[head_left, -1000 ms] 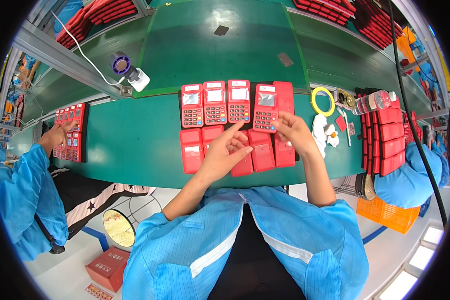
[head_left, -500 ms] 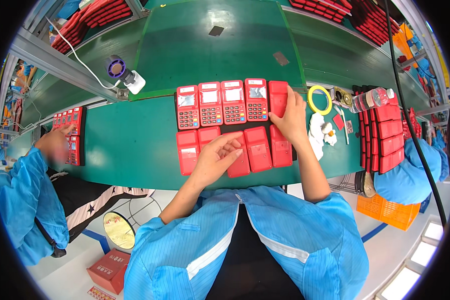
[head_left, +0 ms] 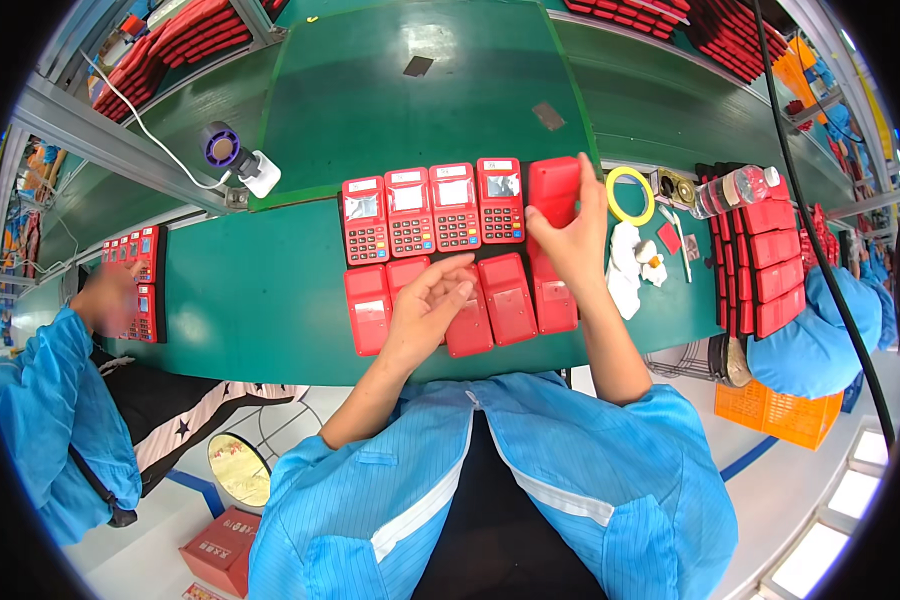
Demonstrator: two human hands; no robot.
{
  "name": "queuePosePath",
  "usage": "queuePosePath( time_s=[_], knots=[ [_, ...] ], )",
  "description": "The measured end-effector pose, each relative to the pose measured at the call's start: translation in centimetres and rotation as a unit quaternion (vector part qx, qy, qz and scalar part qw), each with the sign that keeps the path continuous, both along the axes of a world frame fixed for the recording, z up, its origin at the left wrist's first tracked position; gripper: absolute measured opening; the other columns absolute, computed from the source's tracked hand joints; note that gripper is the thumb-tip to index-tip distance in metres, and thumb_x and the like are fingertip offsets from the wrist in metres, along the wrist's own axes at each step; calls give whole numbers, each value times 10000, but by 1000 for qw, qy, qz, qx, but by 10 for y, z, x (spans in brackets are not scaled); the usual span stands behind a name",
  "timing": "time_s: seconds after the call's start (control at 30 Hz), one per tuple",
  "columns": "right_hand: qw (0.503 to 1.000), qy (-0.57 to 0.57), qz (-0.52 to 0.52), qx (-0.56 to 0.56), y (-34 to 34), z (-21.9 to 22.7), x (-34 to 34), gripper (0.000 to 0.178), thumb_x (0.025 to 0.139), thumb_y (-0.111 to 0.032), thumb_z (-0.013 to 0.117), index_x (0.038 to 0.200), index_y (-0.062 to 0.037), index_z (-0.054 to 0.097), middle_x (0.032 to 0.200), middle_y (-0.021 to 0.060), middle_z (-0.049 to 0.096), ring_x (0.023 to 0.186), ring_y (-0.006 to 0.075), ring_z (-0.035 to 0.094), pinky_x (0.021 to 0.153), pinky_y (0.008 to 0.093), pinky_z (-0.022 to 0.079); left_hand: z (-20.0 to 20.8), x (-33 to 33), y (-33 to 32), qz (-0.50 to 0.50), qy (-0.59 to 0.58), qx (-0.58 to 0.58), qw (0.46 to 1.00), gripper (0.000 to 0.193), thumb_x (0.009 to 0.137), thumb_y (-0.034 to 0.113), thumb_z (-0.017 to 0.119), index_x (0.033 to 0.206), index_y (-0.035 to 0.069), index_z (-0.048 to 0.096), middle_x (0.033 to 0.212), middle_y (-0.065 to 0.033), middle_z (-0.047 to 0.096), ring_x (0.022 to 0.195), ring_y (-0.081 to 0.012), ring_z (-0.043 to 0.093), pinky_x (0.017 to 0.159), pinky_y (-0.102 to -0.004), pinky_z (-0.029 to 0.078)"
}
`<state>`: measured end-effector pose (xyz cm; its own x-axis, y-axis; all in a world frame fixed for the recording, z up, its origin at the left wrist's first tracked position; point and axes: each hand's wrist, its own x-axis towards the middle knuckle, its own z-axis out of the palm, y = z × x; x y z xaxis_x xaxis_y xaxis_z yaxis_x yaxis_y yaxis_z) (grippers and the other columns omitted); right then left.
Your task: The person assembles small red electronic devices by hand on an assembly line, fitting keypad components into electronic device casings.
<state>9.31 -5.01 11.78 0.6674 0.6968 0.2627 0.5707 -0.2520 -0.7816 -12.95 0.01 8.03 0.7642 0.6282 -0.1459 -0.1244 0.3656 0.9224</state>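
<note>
Red card payment terminals lie in two rows on a black tray (head_left: 460, 257). In the far row, several terminals (head_left: 455, 230) show their keypads and small screens. At that row's right end my right hand (head_left: 577, 245) grips a payment terminal (head_left: 554, 185) between thumb and fingers. It is back side up and appears raised off the tray. Above the near row, whose terminals (head_left: 508, 300) lie back side up, hovers my left hand (head_left: 425, 312). Its fingers are loosely bent, thumb apart, with nothing in them. It hides part of the terminals beneath.
Right of the tray are a yellow tape roll (head_left: 630, 195), white cloth (head_left: 623, 270) and a plastic bottle (head_left: 735, 192), near stacked trays of terminals (head_left: 775, 245). A purple-and-black device (head_left: 222, 147) stands back left. Another person's hand (head_left: 110, 298) works at the far left.
My right hand has closed on the far-row right-end terminal and tilted it up from its place. My left hand has barely moved. The whole view has shifted slightly.
</note>
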Motion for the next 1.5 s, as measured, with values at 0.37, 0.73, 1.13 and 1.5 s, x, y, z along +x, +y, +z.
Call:
queuePosePath(
  time_s=[0.37,0.73,1.13,1.5],
  knots=[
    [969,165,186,3,-17,46,-74,839,836,-13,746,1537,-36,286,1350,124,446,1191,213,537,991,349,500,27,22,-12,-38,-156,-233,959,657,1060,575,170,1509,121,321,1417,-98,488,1216,-239,525,974,-436,485],
    [942,218,246,64,-36,27,-59,580,904,-43,670,1446,-31,464,1263,148,548,1170,236,553,980,344,469,31,14,-7,-74,-238,-380,891,736,1042,625,163,1427,63,443,1248,-115,606,891,-241,653,710,-371,562],
    [967,-56,249,17,-47,40,-79,839,664,-86,861,1408,-55,476,1423,184,403,1350,407,337,1063,498,409,31,15,-10,-46,-241,-363,899,719,1043,617,126,1462,105,406,1271,-132,582,1077,-251,625,921,-424,543],
    [962,-66,265,27,-51,37,-81,757,673,-82,859,1361,-24,550,1403,162,511,1311,377,453,1050,458,441,42,13,-13,19,-164,-244,956,546,1078,468,351,1472,90,347,1394,-100,502,1266,-213,539,1020,-420,499]
  ],
)
